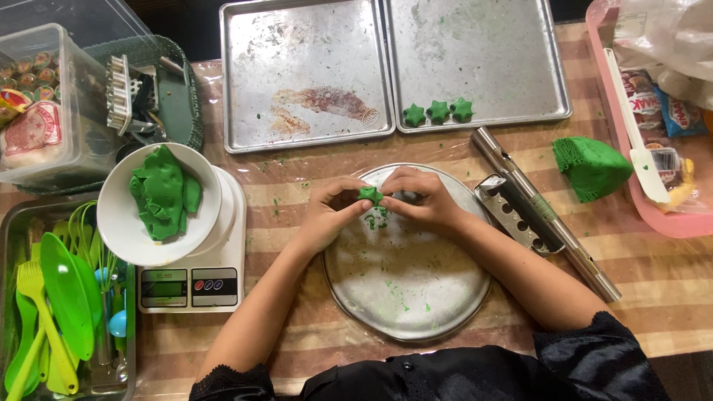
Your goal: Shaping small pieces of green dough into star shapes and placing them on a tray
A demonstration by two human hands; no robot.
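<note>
L hand (pixel 330 212) + R hand (pixel 420 199): fingertips pinched shut on small green dough piece (pixel 369 194), held btwn them | just below grip: round metal plate (pixel 445 297) w/ crumbs | tip: press lightly, even pressure, keep points crisp | 3 dough stars (pixel 438 111) on tray (pixel 483 44) well beyond grip.

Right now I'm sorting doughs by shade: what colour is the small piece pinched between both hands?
Bright green; the dough piece shows best in the head view, above the round metal plate.

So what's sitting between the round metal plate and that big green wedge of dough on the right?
In the head view, a metal rolling pin and a holed metal cutter lie between the round plate and the green dough wedge.
</note>
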